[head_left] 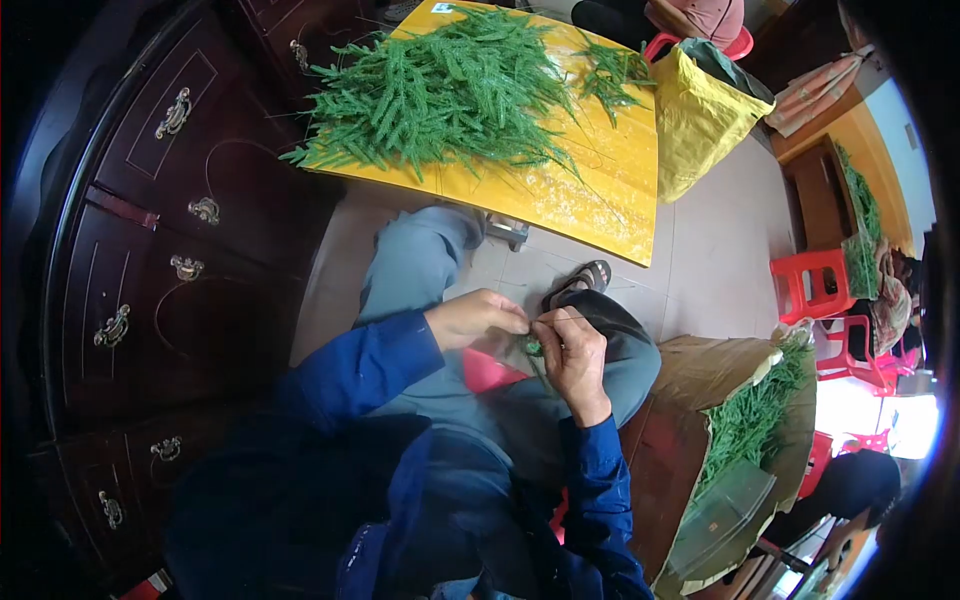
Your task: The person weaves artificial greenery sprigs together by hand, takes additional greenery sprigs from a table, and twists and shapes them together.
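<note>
Over my lap, my left hand (pixel 474 320) is closed, its thumb and forefinger pinched together at a thin dark strand. My right hand (pixel 575 360) is closed beside it, fingertips nearly touching the left ones. A small green sprig (pixel 534 347) shows between the fingers of my right hand, its stem hanging below. Most of what the fingertips grip is hidden. Beyond my knees, a large pile of green feathery artificial branches (pixel 430 90) covers much of the yellow table (pixel 600 215).
A yellow sack (pixel 700 120) stands at the table's right side. Near my right knee is a cardboard box (pixel 690 370) holding green sprigs (pixel 755 415). Dark wooden cabinets (pixel 150 230) line the left. Red stools (pixel 810 285) and other people are at the right and top.
</note>
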`<state>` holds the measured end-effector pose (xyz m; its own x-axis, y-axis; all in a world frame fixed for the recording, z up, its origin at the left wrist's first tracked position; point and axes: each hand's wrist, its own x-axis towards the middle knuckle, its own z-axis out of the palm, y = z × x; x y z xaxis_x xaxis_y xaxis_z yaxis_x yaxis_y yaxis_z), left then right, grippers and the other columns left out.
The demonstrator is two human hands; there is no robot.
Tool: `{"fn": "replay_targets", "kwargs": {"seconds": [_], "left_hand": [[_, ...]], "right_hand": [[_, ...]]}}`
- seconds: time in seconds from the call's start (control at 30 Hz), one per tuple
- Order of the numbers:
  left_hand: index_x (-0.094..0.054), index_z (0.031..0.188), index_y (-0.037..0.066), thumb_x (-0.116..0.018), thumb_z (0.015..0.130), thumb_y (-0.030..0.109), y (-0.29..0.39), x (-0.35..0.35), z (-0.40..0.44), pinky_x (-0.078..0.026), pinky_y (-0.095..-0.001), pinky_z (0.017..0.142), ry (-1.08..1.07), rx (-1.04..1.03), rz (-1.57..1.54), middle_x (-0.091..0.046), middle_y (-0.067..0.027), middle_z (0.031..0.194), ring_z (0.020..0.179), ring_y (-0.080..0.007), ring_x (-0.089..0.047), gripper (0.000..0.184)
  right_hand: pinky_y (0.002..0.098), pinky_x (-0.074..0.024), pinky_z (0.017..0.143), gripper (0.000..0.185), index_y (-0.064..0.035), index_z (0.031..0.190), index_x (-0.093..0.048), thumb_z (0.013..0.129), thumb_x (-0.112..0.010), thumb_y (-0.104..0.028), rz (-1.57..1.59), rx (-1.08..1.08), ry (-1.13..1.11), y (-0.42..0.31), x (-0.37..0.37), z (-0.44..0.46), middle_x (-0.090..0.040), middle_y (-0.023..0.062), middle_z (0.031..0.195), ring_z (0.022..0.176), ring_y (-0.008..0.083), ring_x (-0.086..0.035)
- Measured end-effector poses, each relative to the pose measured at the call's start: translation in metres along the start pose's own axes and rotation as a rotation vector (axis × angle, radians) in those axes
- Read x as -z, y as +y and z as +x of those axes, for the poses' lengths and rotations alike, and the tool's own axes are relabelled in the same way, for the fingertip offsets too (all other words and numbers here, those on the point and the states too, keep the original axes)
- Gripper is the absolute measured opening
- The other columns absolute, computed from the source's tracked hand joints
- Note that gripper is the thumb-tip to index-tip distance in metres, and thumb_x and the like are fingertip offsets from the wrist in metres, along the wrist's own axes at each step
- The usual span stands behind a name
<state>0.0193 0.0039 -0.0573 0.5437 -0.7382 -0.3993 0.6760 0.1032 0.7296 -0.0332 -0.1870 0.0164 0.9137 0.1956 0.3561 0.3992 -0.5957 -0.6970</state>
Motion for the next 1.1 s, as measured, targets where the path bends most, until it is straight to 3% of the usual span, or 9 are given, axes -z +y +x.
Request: {"fn": "replay_targets", "kwargs": {"seconds": [0.1, 0.4, 0.6, 0.7, 0.8, 0.83, 0.93, 0.97, 1.1], "left_hand": [[-0.066, 0.110, 0.002, -0.065, 0.092, 0.018, 0.002, -0.002, -0.003, -0.051, -0.0319, 0.086, 0.034, 0.142, -0.356, -0.069, -0.0040, 0.100, 0.093, -0.0150, -0.065, 0.024], [-0.066, 0.102, 0.004, -0.066, 0.091, 0.016, -0.005, 0.002, 0.001, -0.049, -0.0282, 0.083, 0.028, -0.004, -0.201, -0.068, -0.0016, 0.095, 0.088, -0.0119, -0.063, 0.017], [-0.065, 0.095, 0.005, -0.068, 0.089, 0.006, 0.002, -0.015, -0.004, -0.048, -0.0242, 0.082, 0.102, -0.303, -0.086, -0.066, 0.0009, 0.091, 0.086, -0.0086, -0.060, 0.007], [-0.065, 0.087, 0.007, -0.071, 0.084, 0.004, 0.013, -0.034, -0.012, -0.048, -0.0258, 0.084, 0.268, -0.437, 0.129, -0.066, -0.0004, 0.088, 0.084, -0.0135, -0.062, 0.008], [-0.062, 0.080, 0.008, -0.074, 0.077, 0.003, 0.029, -0.037, -0.018, -0.047, -0.0307, 0.087, 0.455, -0.949, 0.898, -0.064, -0.0030, 0.086, 0.086, -0.0209, -0.062, 0.013], [-0.061, 0.077, 0.008, -0.074, 0.070, 0.004, 0.032, -0.040, -0.020, -0.044, -0.0393, 0.098, 0.516, -1.015, 1.073, -0.062, -0.0041, 0.086, 0.090, -0.0248, -0.062, 0.016], [-0.061, 0.077, 0.009, -0.072, 0.069, 0.004, 0.033, -0.041, -0.024, -0.037, -0.0467, 0.107, 0.568, -1.140, 1.515, -0.062, -0.0021, 0.087, 0.094, -0.0219, -0.061, 0.014], [-0.061, 0.076, 0.010, -0.071, 0.068, 0.006, 0.028, -0.037, -0.021, -0.031, -0.0505, 0.112, 0.561, -1.166, 1.561, -0.062, -0.0017, 0.086, 0.095, -0.0214, -0.061, 0.014], [-0.062, 0.077, 0.010, -0.071, 0.068, 0.006, 0.027, -0.036, -0.020, -0.033, -0.0495, 0.110, 0.526, -1.174, 1.588, -0.062, -0.0024, 0.086, 0.095, -0.0226, -0.061, 0.014]], "right_hand": [[0.0412, -0.0494, 0.056, 0.006, -0.0070, 0.083, -0.063, 0.082, -0.069, -0.007, -0.079, 0.029, -0.014, 0.003, -0.001, -0.002, -0.057, 0.0105, 0.072, 0.064, 0.0319, -0.061], [0.0377, -0.0485, 0.057, 0.009, -0.0060, 0.084, -0.062, 0.080, -0.069, -0.003, -0.189, 0.087, -0.085, 0.002, -0.003, -0.005, -0.058, 0.0105, 0.075, 0.065, 0.0308, -0.061], [0.0347, -0.0479, 0.055, 0.008, -0.0067, 0.084, -0.061, 0.083, -0.069, -0.004, 0.014, 0.041, 0.069, 0.003, -0.004, -0.002, -0.058, 0.0088, 0.077, 0.059, 0.0271, -0.058], [0.0267, -0.0465, 0.060, 0.004, 0.0000, 0.088, -0.060, 0.090, -0.064, 0.001, 0.349, -0.257, 0.066, 0.004, -0.007, -0.008, -0.058, 0.0017, 0.074, 0.065, 0.0110, -0.057], [0.0248, -0.0453, 0.064, 0.010, -0.0006, 0.086, -0.060, 0.094, -0.064, -0.007, 0.659, -0.366, 0.162, 0.013, -0.027, -0.011, -0.058, -0.0006, 0.078, 0.070, 0.0083, -0.052], [0.0220, -0.0437, 0.066, 0.008, -0.0023, 0.089, -0.059, 0.095, -0.063, -0.007, 0.791, -0.497, 0.092, 0.020, -0.031, -0.014, -0.057, -0.0039, 0.079, 0.074, 0.0057, -0.050], [0.0209, -0.0424, 0.061, 0.013, -0.0094, 0.087, -0.058, 0.098, -0.060, -0.015, 1.113, -0.776, 0.020, 0.027, -0.041, -0.019, -0.058, -0.0034, 0.076, 0.067, 0.0045, -0.051], [0.0212, -0.0426, 0.060, 0.013, -0.0098, 0.087, -0.058, 0.099, -0.060, -0.016, 1.137, -0.806, 0.026, 0.026, -0.042, -0.020, -0.058, -0.0034, 0.076, 0.066, 0.0048, -0.051], [0.0219, -0.0432, 0.060, 0.013, -0.0106, 0.088, -0.058, 0.099, -0.060, -0.017, 1.295, -0.876, 0.054, 0.030, -0.050, -0.024, -0.059, -0.0031, 0.076, 0.065, 0.0053, -0.052]]}}
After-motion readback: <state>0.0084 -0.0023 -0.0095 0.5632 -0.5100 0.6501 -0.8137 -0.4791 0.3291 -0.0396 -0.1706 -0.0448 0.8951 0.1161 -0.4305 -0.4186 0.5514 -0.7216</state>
